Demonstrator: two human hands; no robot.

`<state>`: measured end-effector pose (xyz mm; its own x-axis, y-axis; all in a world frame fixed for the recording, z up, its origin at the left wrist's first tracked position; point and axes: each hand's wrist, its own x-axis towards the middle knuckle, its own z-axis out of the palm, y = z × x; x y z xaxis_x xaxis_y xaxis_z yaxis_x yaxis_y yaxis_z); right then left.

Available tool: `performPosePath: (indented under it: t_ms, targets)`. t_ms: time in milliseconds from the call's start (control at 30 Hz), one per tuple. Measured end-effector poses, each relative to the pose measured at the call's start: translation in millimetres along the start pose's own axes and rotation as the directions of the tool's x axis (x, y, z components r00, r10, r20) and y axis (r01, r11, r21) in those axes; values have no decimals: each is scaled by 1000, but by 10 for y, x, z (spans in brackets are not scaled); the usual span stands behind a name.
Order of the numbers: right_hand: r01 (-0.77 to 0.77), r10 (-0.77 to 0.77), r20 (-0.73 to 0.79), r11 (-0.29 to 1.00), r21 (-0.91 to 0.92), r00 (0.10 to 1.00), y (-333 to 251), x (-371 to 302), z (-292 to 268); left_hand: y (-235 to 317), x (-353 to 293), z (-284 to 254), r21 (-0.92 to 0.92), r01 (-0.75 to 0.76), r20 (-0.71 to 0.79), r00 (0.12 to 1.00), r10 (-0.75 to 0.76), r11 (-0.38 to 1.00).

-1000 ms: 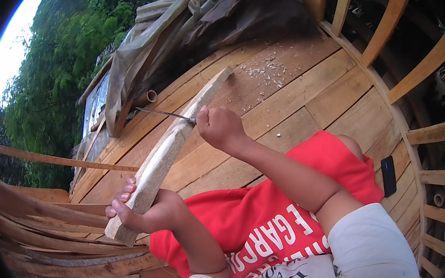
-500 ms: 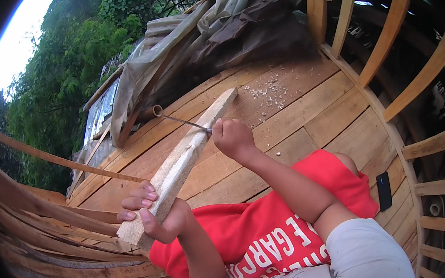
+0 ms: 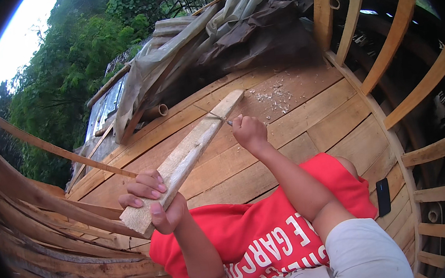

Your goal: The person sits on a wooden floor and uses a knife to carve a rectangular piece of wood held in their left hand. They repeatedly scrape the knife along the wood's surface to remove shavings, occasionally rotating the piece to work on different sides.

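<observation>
Wooden bar [image 3: 194, 147] mid-shave, I judge remotely.
Left hand [image 3: 171, 216] clasps one end, right hand [image 3: 250, 135] the knife [image 3: 219, 117] (curled fist); next stroke wants steadiness.

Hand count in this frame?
2. The left hand grips the near end of the wood piece, partly hidden by it; the right hand holds the knife, its blade across the wood toward the far end. No other hands show.

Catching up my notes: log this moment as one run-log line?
left hand: gripping wooden board, near end | right hand: holding thin-bladed knife across board, toward far end | wood shavings: on plank floor
</observation>
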<state>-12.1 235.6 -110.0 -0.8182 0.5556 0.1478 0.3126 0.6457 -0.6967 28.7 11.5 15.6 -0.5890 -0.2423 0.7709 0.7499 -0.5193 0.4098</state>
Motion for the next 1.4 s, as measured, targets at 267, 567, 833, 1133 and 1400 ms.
performPosePath:
  t_ms: [267, 567, 833, 1133, 1400]
  targets:
    - [43, -41, -61, 998, 34, 997, -298, -207, -54, 2, -19, 41, -45, 0, 22, 1000, 1, 999]
    - [54, -56, 81, 998, 18, 995, -692, -486, -336, 32, -58, 55, 9, 1, 32, 999, -1, 1000]
    - [132, -140, 96, 988, 86, 985, -747, -709, -329, -5, -120, 45, 72, -26, -1, 1000, 26, 997]
    - [202, -229, 162, 965, 170, 960, -641, -638, -108, -145, -171, 89, 231, 28, -201, 979, 20, 973]
    - [-282, 268, 86, 921, 270, 959, 214, 179, -308, -31, -89, 226, 217, -27, -89, 995, 47, 976]
